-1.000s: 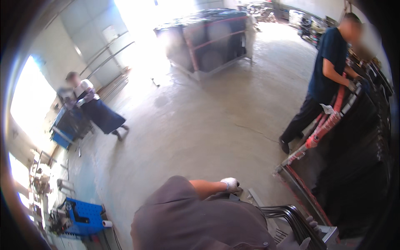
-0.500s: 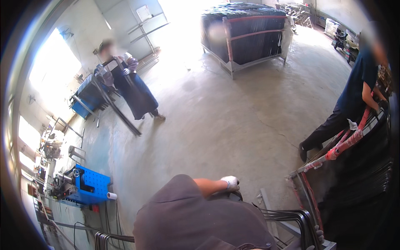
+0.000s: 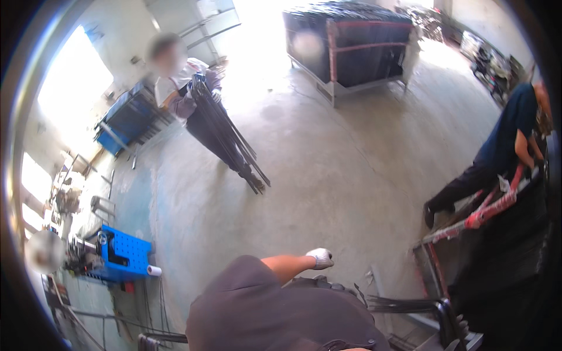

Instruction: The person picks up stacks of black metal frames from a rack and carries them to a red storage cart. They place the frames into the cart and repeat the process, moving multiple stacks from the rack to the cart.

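My left hand (image 3: 320, 258), in a white knit glove, is held out in front of my dark-clad torso. Its fingers are curled in, and nothing shows in them. At the lower right, grey-gloved fingers of my right hand (image 3: 462, 325) are wrapped round a bundle of bent black metal tubes (image 3: 410, 305). Most of that hand is hidden behind the tubes. Bent tube ends (image 3: 153, 339) also show left of my torso; my body hides what lies between.
A co-worker (image 3: 193, 111) ahead left carries long black bars (image 3: 228, 134). Another person (image 3: 503, 140) leans over a red-and-grey rack (image 3: 492, 210) at right. A loaded rack (image 3: 333, 64) stands far ahead; a blue machine (image 3: 126, 251) is at left. A blurred head (image 3: 45, 251) shows at the left edge.
The co-worker ahead has stepped rightward in the picture and swung the bars round in front. My left hand has shifted slightly left. My right hand stays at the tubes.
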`<state>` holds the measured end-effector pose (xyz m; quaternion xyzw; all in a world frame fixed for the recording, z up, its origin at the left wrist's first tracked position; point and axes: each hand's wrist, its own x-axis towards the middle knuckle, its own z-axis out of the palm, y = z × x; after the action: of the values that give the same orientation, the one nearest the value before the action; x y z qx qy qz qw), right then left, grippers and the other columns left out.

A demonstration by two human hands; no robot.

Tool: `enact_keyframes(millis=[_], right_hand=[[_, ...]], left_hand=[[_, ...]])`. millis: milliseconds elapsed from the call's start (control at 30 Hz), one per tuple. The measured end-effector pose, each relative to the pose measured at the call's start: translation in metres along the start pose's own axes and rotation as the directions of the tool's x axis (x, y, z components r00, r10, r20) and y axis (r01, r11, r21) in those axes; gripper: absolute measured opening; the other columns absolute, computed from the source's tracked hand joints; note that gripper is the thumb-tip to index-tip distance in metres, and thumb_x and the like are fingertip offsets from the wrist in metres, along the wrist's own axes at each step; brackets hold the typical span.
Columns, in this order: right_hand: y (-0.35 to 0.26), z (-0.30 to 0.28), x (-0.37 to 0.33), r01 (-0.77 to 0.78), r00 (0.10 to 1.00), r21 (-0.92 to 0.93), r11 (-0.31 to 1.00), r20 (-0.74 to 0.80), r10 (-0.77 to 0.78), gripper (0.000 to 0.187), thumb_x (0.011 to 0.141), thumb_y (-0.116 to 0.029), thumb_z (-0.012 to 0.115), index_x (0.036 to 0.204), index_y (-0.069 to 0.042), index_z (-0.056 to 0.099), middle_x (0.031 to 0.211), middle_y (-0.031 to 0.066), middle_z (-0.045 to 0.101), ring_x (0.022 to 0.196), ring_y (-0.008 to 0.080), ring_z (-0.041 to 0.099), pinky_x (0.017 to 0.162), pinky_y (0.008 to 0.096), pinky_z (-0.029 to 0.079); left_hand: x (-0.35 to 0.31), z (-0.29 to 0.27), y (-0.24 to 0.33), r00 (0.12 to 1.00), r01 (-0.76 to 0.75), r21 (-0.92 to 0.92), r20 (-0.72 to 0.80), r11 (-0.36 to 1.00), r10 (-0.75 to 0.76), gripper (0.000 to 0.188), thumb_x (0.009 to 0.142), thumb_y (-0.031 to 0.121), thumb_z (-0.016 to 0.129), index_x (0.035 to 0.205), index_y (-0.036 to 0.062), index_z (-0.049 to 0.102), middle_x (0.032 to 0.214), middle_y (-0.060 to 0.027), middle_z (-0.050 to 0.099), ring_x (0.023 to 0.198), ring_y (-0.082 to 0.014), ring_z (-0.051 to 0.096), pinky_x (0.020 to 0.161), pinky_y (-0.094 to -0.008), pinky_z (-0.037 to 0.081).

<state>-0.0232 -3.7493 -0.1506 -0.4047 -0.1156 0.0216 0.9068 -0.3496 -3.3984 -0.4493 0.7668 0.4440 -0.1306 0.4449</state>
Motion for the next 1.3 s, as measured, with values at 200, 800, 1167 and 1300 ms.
enact_keyframes(millis=[200,800,1167,1300], right_hand=[[0.003,-0.022,0.004,-0.022,0.996,0.332,0.943,0.092,-0.009,0.05,0.098,-0.006,0.065,0.147,0.004,0.062,0.143,0.0279,0.068,0.139,0.0446,0.064,0.131,0.0646,0.04],[-0.014,0.037,-0.02,-0.028,0.998,0.381,0.924,0.059,0.006,0.055,0.089,-0.009,0.084,0.139,-0.003,0.061,0.128,0.0091,0.07,0.131,0.031,0.065,0.132,0.0559,0.041],[-0.018,0.041,-0.019,-0.06,0.996,0.419,0.906,0.089,0.025,0.056,0.088,-0.007,0.084,0.139,-0.006,0.062,0.128,0.0079,0.07,0.131,0.0297,0.065,0.129,0.0544,0.043],[-0.021,0.044,-0.021,-0.058,0.996,0.418,0.907,0.088,0.023,0.056,0.089,-0.005,0.082,0.14,-0.006,0.062,0.131,0.0077,0.07,0.133,0.029,0.065,0.13,0.0556,0.043]], left_hand=[[-0.055,0.027,-0.074,0.995,0.058,0.047,0.077,0.997,-0.061,0.05,0.101,0.047,0.068,0.117,0.0028,0.084,0.117,-0.0224,0.083,0.111,-0.0413,0.079,0.102,-0.0506,0.059],[-0.043,0.019,-0.03,0.988,0.152,-0.376,0.052,0.914,-0.143,0.053,0.096,0.033,0.079,0.128,-0.0085,0.075,0.092,-0.0134,0.08,0.079,-0.0205,0.076,0.071,-0.0375,0.06],[-0.068,-0.008,0.045,0.995,0.084,-0.103,0.062,0.991,-0.077,0.05,0.095,0.034,0.077,0.125,-0.0062,0.078,0.094,-0.0163,0.082,0.084,-0.0246,0.081,0.074,-0.0414,0.065],[-0.062,-0.005,0.038,0.998,0.038,-0.067,0.046,0.997,-0.035,0.046,0.094,0.035,0.075,0.117,-0.0048,0.08,0.093,-0.0165,0.083,0.082,-0.0249,0.081,0.075,-0.0412,0.064]])
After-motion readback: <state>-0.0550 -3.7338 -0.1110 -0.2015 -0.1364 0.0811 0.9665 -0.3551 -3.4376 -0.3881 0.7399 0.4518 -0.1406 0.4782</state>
